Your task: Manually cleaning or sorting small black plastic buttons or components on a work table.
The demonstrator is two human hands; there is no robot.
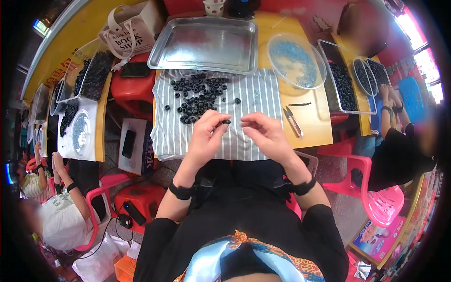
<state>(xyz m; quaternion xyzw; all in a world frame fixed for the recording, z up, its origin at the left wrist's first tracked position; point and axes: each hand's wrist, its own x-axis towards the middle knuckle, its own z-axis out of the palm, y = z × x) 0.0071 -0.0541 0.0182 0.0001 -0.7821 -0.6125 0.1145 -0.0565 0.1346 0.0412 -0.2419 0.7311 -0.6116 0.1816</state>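
Over a grey striped cloth (164, 138), my left hand (206, 134) pinches a small black bead (226, 121) between thumb and forefinger. My right hand (267, 136) is a short gap to its right, thumb and fingertips brought close together. Whatever those fingertips may hold is too small to make out. Beyond my hands, a loose heap of black beads (199, 96) is spread on the cloth. One stray bead (237, 100) lies to the right of the heap. Thread snips (293, 122) and a thin black strip (299, 104) rest on the yellow table by my right hand.
A metal tray (206, 44) overlaps the cloth's far edge. At its right stands a round clear dish (276, 70) of tiny blue beads. Red stools (131, 89) stand at the left. Other people work at tables on both sides, near a clear bin (343, 87) of black beads.
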